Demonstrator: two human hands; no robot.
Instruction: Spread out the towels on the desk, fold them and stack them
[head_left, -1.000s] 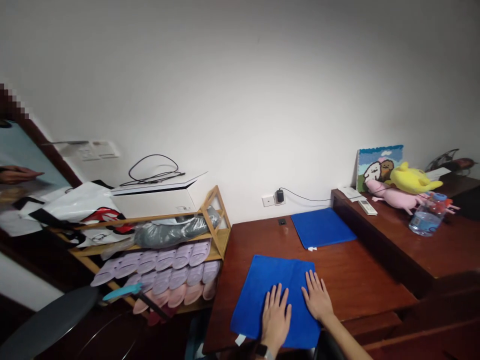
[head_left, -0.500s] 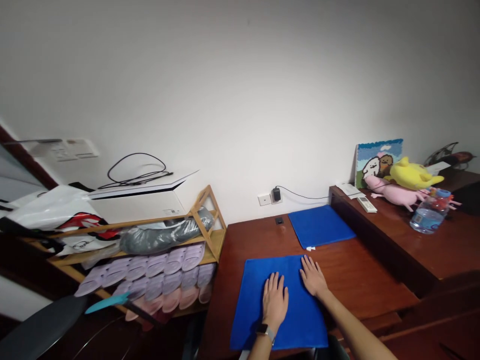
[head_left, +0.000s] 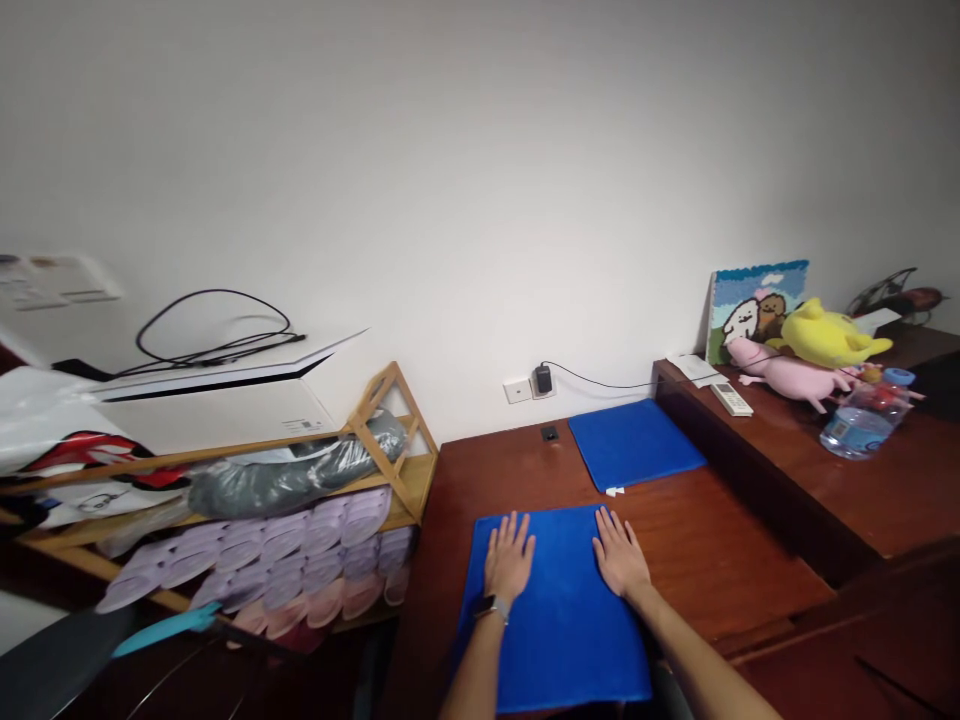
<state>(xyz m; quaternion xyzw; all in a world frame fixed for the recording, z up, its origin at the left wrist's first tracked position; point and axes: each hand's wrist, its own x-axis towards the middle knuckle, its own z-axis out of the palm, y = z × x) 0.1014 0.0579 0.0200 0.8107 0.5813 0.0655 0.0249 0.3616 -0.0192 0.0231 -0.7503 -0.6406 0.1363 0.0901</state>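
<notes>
A blue cloth lies spread flat on the brown wooden desk, its near edge at the desk's front. My left hand rests palm down near its far left corner, fingers stretched out, a watch on the wrist. Over the far right corner lies my right hand, also flat with its fingers apart. Neither hand grips anything. Farther back on the desk is a second blue cloth, folded smaller, with a small white tag at its near edge.
Left of the desk stands a wooden rack with lilac and pink slippers and a white box. On the raised surface at right are a water bottle, plush toys and a remote. A charger is plugged into the wall.
My left hand has slid left and away from me across the cloth, to its far left corner. The right hand stays at the far right corner. The view has turned slightly right.
</notes>
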